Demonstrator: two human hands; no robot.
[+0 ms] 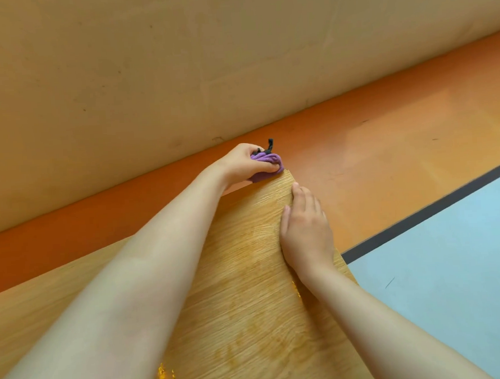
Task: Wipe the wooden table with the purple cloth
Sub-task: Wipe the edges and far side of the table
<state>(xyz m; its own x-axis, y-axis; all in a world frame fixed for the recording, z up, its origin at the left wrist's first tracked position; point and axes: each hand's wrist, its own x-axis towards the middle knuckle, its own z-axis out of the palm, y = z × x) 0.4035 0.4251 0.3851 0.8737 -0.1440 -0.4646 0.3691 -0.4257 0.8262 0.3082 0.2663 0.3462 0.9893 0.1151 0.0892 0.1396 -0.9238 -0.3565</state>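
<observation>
The wooden table [249, 292] fills the lower middle of the view, its far corner pointing away from me. At that far corner my left hand [241, 163] grips the bunched purple cloth [267, 160] and holds it against the table's edge. A small black tag or clip sticks up from the cloth. My right hand [307, 229] lies flat along the table's right edge, fingers straight and together, a short way back from the corner. Both bare forearms reach across the tabletop.
Beyond the table's far edge runs an orange skirting band [126, 202] under a tan wall [176, 62]. The floor to the right is orange [402, 156], then pale blue [452, 264] past a dark line, with a few dark marks.
</observation>
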